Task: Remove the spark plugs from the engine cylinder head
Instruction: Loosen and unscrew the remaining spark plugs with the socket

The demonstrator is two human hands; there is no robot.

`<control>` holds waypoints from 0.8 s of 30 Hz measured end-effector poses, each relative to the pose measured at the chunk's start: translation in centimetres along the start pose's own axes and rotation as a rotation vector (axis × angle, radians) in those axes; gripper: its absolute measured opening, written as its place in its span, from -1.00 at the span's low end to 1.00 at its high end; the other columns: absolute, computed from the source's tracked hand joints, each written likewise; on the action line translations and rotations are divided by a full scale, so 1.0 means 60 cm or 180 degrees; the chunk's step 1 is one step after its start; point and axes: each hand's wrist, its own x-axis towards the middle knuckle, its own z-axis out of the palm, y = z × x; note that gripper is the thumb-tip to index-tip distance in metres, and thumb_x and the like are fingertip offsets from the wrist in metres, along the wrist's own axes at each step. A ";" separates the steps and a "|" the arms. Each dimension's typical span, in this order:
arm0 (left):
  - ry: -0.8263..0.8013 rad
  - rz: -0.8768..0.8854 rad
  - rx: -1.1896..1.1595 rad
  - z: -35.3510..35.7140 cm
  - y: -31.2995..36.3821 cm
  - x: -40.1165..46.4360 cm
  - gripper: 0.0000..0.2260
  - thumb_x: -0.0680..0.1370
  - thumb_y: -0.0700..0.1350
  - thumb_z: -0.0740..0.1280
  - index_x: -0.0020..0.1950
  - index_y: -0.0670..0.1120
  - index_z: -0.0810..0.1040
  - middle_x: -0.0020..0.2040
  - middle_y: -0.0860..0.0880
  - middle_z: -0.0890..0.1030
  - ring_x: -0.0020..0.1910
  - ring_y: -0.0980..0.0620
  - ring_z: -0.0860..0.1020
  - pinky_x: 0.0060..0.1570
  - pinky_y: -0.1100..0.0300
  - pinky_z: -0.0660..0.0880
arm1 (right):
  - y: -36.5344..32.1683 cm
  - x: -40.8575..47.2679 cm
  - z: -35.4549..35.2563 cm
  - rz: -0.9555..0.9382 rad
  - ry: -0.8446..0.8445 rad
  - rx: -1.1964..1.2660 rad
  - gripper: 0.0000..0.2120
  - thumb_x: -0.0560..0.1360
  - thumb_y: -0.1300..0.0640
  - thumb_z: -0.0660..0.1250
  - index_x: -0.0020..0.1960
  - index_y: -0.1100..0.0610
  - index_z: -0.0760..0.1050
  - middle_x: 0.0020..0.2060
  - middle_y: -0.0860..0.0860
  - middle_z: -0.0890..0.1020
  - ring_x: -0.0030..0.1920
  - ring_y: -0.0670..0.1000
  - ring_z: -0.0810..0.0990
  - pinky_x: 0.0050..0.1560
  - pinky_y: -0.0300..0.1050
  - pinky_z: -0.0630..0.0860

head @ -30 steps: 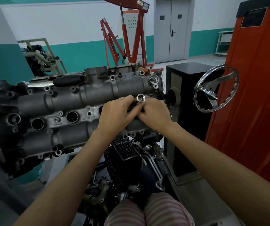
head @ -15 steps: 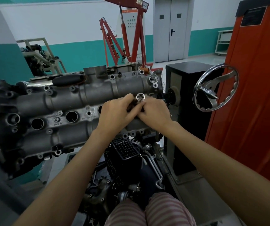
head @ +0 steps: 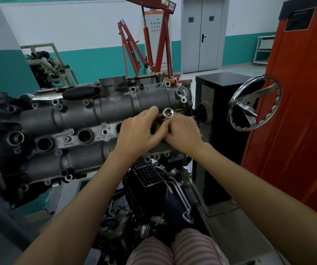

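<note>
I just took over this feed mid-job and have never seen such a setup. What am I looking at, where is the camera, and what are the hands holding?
There is no robot here: the camera sits on a person's head and looks forward and down along both bare arms. The big grey metal block is the engine cylinder head, mounted on a stand. The row of dark round holes along its middle are the spark plug wells. The left hand and right hand meet over the rightmost end of that row, their fingers curled round a shiny socket tool whose open end faces the camera. What lies beneath the hands is hidden. To the right is a chrome handwheel; behind stands a red engine hoist.
</note>
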 end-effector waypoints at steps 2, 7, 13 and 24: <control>0.0019 -0.0003 -0.0005 0.000 0.003 0.001 -0.67 0.49 0.09 0.09 -0.18 -0.17 0.40 -0.35 -0.01 0.47 -0.44 -0.02 0.43 -0.49 0.13 0.33 | -0.002 0.003 0.000 0.0119 -0.0030 0.0092 -0.81 0.46 0.03 0.18 -0.07 0.16 0.40 -0.28 -0.09 0.42 -0.35 0.03 0.49 -0.41 -0.14 0.27; 0.0025 -0.0055 0.0111 0.002 -0.004 0.002 -0.66 0.54 0.05 0.29 -0.27 -0.20 0.46 -0.46 -0.08 0.49 -0.47 -0.11 0.48 -0.47 0.16 0.29 | -0.003 0.001 0.000 0.0035 0.0143 0.0016 -0.78 0.45 -0.03 0.22 -0.16 0.09 0.55 -0.25 -0.01 0.62 -0.25 0.03 0.56 -0.43 -0.20 0.22; 0.0020 -0.0046 -0.0140 -0.002 -0.001 0.001 -0.60 0.48 0.17 0.13 -0.24 -0.19 0.39 -0.44 -0.02 0.44 -0.46 -0.03 0.42 -0.47 0.15 0.30 | -0.007 -0.003 -0.003 -0.0073 0.0224 0.0086 -0.83 0.43 0.06 0.24 -0.20 0.14 0.53 -0.30 0.02 0.58 -0.32 0.07 0.54 -0.47 -0.22 0.16; -0.0027 -0.0143 -0.0104 -0.001 -0.006 0.001 -0.50 0.50 0.22 0.13 -0.23 -0.22 0.49 -0.44 -0.09 0.50 -0.42 -0.11 0.49 -0.43 0.08 0.34 | -0.009 -0.001 -0.004 -0.0009 0.0330 0.0220 -0.84 0.41 0.04 0.29 -0.21 0.08 0.60 -0.29 0.00 0.65 -0.28 0.07 0.58 -0.39 -0.23 0.24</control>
